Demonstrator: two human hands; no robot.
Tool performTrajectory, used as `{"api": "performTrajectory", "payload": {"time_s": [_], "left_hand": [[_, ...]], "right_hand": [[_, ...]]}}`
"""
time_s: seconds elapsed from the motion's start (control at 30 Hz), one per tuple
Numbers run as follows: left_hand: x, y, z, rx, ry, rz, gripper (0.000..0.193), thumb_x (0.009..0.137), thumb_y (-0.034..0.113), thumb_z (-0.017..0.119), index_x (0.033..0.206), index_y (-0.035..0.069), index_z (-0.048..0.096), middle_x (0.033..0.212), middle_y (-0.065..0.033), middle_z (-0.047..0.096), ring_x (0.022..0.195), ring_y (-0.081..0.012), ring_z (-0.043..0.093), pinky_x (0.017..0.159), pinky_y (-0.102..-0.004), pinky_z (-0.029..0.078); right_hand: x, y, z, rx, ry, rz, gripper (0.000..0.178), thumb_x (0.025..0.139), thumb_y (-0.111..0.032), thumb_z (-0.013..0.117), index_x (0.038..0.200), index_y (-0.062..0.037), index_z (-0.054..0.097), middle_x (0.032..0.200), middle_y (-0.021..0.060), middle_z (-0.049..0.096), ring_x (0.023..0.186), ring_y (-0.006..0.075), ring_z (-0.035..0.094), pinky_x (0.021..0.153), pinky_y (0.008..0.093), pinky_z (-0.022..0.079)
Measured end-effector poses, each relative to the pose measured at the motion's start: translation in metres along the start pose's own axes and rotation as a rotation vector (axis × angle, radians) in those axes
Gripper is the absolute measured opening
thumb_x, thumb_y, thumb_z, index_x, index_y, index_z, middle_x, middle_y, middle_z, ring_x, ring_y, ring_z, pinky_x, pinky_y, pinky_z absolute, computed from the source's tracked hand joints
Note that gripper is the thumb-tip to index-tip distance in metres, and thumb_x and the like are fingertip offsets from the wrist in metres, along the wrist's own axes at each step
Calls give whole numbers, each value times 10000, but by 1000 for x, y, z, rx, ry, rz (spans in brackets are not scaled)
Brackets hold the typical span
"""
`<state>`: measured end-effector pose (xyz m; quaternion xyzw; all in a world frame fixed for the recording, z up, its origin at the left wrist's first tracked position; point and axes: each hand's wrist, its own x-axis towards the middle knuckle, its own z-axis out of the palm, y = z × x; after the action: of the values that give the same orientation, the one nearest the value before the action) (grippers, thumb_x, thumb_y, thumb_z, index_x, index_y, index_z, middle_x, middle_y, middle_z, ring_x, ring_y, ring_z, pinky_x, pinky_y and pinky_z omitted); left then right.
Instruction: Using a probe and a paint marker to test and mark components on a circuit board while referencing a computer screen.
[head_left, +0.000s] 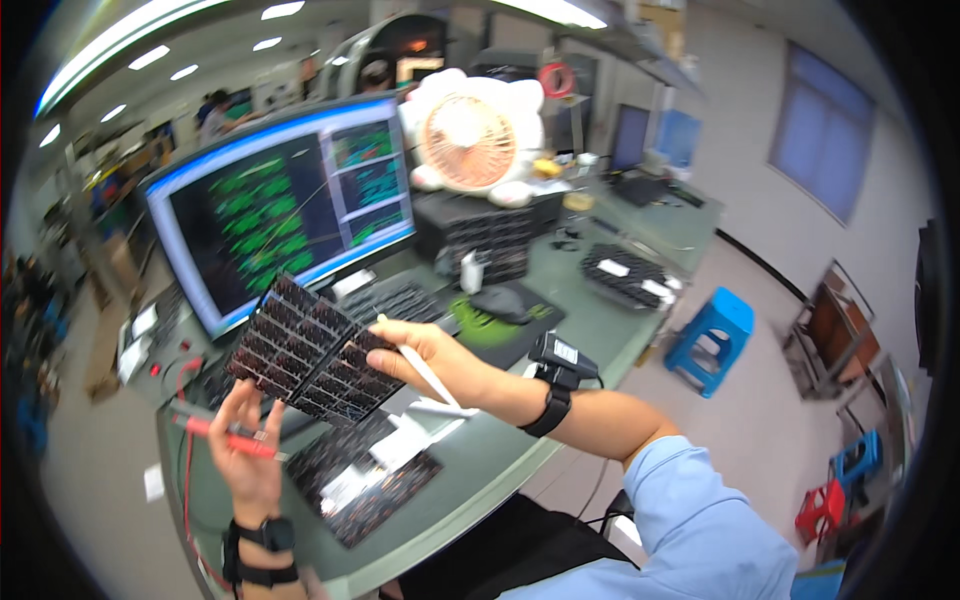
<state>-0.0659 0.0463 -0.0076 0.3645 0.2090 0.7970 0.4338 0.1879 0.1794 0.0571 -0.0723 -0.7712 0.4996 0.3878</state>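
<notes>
A dark circuit board panel [305, 350], divided into a grid of small units, is held tilted above the desk in front of the monitor. My right hand [425, 360] grips its right edge with thumb and fingers, a slim white pen-like stick [430, 377] also in that hand. My left hand [248, 440] supports the panel's lower left corner with its fingertips. Across its fingers lies a red pen-like probe [235, 438]. On the desk beneath is another dark panel [365, 480] with white paper labels [400, 443] on it.
A monitor [285, 210] showing a green layout stands behind the panel. A keyboard [395, 300], a mouse [500, 304] and a white fan [470, 140] are beyond my right hand. More dark boards [625, 273] lie at the right. A blue stool [710, 340] stands on the floor.
</notes>
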Motion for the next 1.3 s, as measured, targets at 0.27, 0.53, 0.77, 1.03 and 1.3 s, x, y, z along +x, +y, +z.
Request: {"api": "performTrajectory", "payload": {"time_s": [0.27,0.53,0.77,1.03,1.3], "left_hand": [[-2,-3,9,160,86,-30,391,975,357,397,1133,55,588,1351,-101,523,1258,-212,472,1030,-423,397],[-3,-8,13,222,155,-51,365,977,363,398,1083,71,589,1219,-68,577,1097,-162,541,920,-363,466],[-3,-10,19,274,192,-124,336,966,355,419,1022,69,585,1112,-50,587,979,-138,565,852,-341,493],[-5,-11,31,286,228,-155,335,964,344,409,969,64,594,990,-49,601,894,-138,576,807,-335,500],[-6,-7,28,310,210,-167,319,970,333,419,937,69,595,964,-40,596,849,-133,575,768,-331,524]], "right_hand": [[-101,-42,-193,-1183,473,21,376,887,43,531,1227,-87,624,1002,146,692,831,168,673,729,287,534],[-187,-5,-331,-1554,387,549,309,872,-315,640,1120,-131,638,942,139,700,923,315,659,810,444,508],[-151,9,-305,-1411,483,356,377,870,-414,656,1097,-114,623,956,128,697,926,312,659,840,424,489],[-35,80,-292,-907,624,273,358,872,-272,692,1160,-84,593,999,128,704,951,289,678,799,384,516],[5,107,-310,-588,767,324,262,881,-154,695,1096,-18,632,707,39,633,595,93,571,556,269,463]]}}
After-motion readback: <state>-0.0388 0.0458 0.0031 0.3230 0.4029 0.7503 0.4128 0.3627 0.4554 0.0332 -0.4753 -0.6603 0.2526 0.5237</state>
